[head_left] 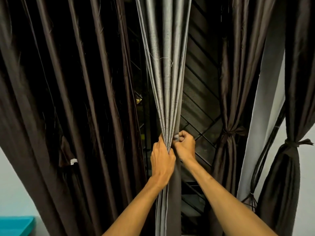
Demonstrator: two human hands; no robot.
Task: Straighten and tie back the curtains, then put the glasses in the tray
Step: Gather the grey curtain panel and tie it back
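Left hand (162, 159) clamped round gathered grey curtain (166, 68) at mid height, pleats bunched under the fingers. Right hand (185, 143) fisted just beside it, touching the bundle's right edge, pinching a bit of pale fabric or tie, hard to tell which. Curtain hanging centre frame before a dark window grille (199, 99). Soft, light, limp cloth, slightly slick sheen; likely to slide and fan out unless squeezed firmly at the gathered waist. Best hold: right there, whole bundle encircled. Brown curtains (68, 99) loose at left; two brown tied bundles (228, 133) at right. Teal tray (15, 223) corner bottom left; glasses not in view.
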